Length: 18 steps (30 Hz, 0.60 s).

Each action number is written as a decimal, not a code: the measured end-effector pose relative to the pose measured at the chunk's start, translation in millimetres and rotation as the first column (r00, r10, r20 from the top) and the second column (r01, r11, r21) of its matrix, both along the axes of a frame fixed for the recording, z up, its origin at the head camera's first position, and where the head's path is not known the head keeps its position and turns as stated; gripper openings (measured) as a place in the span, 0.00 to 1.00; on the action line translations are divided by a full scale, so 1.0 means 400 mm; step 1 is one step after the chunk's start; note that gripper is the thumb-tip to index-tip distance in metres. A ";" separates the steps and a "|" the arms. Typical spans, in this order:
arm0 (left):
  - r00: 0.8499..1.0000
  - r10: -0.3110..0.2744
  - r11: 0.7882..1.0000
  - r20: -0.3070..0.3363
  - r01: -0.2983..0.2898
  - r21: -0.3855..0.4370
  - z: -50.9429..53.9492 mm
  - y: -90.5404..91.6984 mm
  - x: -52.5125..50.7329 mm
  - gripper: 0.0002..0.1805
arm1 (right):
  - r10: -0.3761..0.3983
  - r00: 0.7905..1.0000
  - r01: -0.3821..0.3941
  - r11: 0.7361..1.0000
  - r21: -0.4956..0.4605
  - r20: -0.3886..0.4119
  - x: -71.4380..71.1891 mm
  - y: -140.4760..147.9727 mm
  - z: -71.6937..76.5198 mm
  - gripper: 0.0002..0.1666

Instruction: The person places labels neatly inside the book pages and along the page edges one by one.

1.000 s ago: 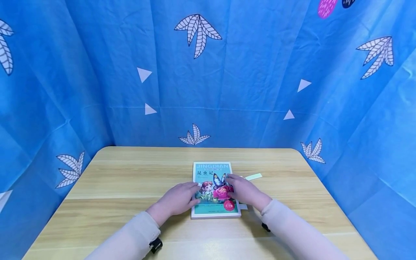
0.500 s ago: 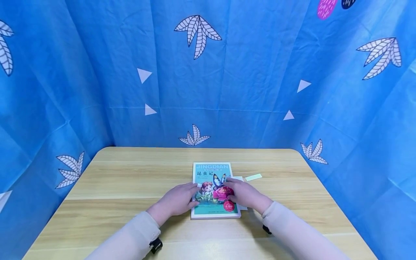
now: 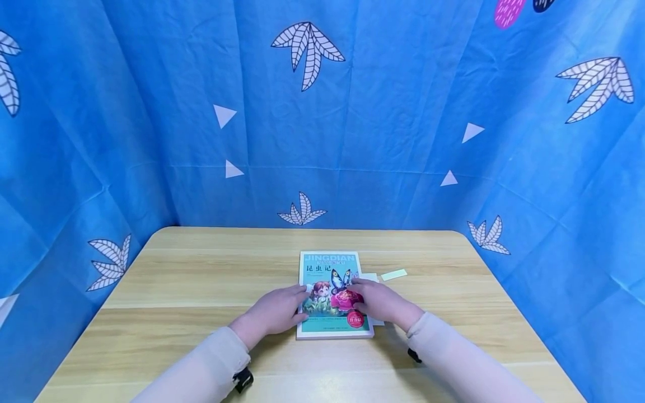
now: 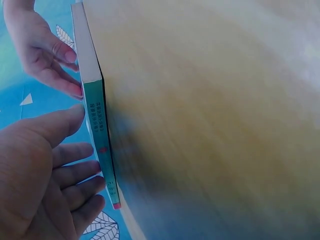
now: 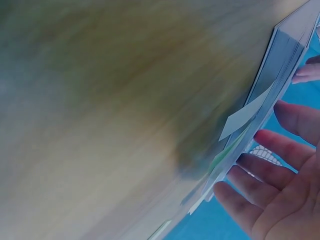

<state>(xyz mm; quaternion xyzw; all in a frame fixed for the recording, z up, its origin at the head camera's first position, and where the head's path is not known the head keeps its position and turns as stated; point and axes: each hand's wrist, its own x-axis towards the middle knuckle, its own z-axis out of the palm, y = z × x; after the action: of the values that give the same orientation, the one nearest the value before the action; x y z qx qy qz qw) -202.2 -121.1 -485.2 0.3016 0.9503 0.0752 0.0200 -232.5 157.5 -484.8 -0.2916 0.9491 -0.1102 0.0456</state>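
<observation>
A closed book (image 3: 330,326) with a teal illustrated cover lies on the table. My left hand (image 3: 274,310) rests its thumb and fingertips along the book's left edge. On the right side of the cover lie the fingers of my right hand (image 3: 383,302). In the left wrist view the teal spine (image 4: 97,115) is beside my extended left fingers. White paper slips (image 3: 370,276) stick out from the book's right side, partly hidden by my right hand. In the right wrist view a pale slip (image 5: 245,117) and a greenish slip (image 5: 227,151) poke out between the pages.
A loose pale green strip (image 3: 394,275) lies on the wooden table (image 3: 201,268), right of the book. A blue patterned curtain (image 3: 393,112) surrounds the table at the back and both sides.
My right hand has shifted slightly toward me on the cover, so more of the upper white slip shows. The left hand and the book have stayed in place.
</observation>
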 end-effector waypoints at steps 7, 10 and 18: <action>1.000 0.005 1.000 0.017 -0.006 0.007 0.003 0.001 0.002 0.30 | -0.002 1.000 0.002 1.000 -0.006 0.008 0.000 0.003 -0.001 0.27; 1.000 0.006 1.000 0.015 -0.006 0.007 0.003 0.001 0.001 0.30 | -0.001 1.000 0.001 1.000 -0.010 0.007 0.002 0.002 0.002 0.27; 1.000 -0.004 1.000 0.018 0.004 0.015 0.005 -0.001 0.003 0.29 | -0.003 1.000 0.004 1.000 -0.009 0.021 0.003 0.002 0.005 0.27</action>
<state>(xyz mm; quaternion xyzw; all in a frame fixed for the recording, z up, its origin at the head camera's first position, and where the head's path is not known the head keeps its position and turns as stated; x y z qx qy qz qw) -201.0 -121.6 -483.0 0.3028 0.9489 0.0849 0.0264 -231.4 158.4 -482.8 -0.2890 0.9485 -0.1177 0.0541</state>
